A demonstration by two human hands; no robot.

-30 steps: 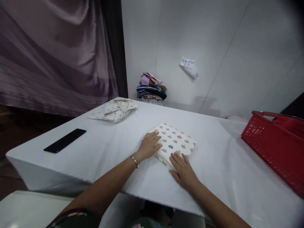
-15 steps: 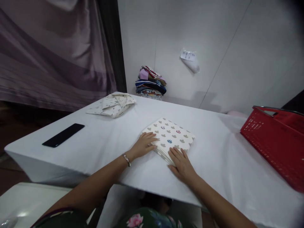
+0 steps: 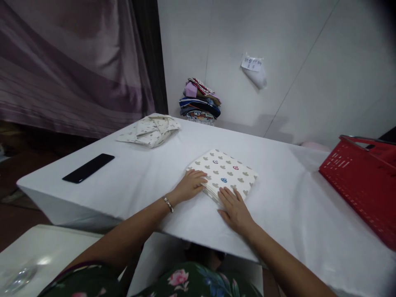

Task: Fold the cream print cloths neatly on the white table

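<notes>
A folded white cloth (image 3: 227,170) with a grey, red and blue print lies flat on the white-covered table (image 3: 148,181), near its front edge. My left hand (image 3: 191,185) rests on the cloth's left corner, fingers stretched over its edge. On the near corner lies my right hand (image 3: 234,208), fingers flat on top and the thumb off to the side on the table. Neither hand grips the cloth. A bracelet (image 3: 168,203) circles my left wrist.
Another printed cloth (image 3: 151,131), loosely folded, lies at the table's far left, with a black phone (image 3: 88,168) in front of it. A red basket (image 3: 361,181) stands on the right. Behind the table is a stack of folded fabrics (image 3: 200,102) by the wall.
The camera view has shifted slightly, so everything appears a little higher and further right. Both hands stay on the folded cloth, which keeps its place on the table.
</notes>
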